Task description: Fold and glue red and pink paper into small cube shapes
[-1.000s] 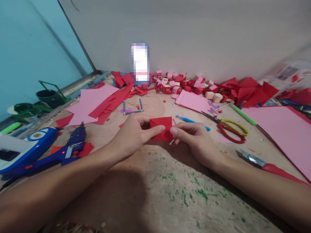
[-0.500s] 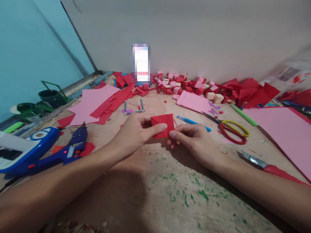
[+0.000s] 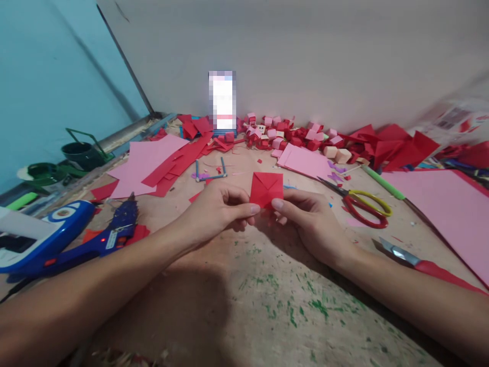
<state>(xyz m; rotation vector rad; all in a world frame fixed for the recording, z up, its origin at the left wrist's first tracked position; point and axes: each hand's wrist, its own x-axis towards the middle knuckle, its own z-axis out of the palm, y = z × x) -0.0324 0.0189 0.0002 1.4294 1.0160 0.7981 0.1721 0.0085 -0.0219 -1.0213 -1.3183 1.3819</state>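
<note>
A small red paper envelope [image 3: 266,188] with a pointed flap is held up above the table, its flap side facing me. My left hand [image 3: 229,206] pinches its lower left corner between thumb and fingers. At the lower right corner, my right hand [image 3: 301,211] grips it the same way, thumb in front. Behind the right hand, a blue pen-like stick [image 3: 290,187] is mostly hidden. Scissors [image 3: 362,208] with one red and one yellow handle lie to the right, beyond that hand.
At left lie a blue glue gun [image 3: 110,239] and a blue-and-white tape dispenser [image 3: 72,216]. A utility knife [image 3: 412,259] rests near my right forearm. Pink paper sheets [image 3: 153,158], a heap of small paper boxes [image 3: 282,130] and a propped phone [image 3: 223,102] stand farther back.
The envelope has moved slightly right and up and sits straighter. My left thumb has slid from its front face to the lower left corner. The right hand now covers more of the blue stick.
</note>
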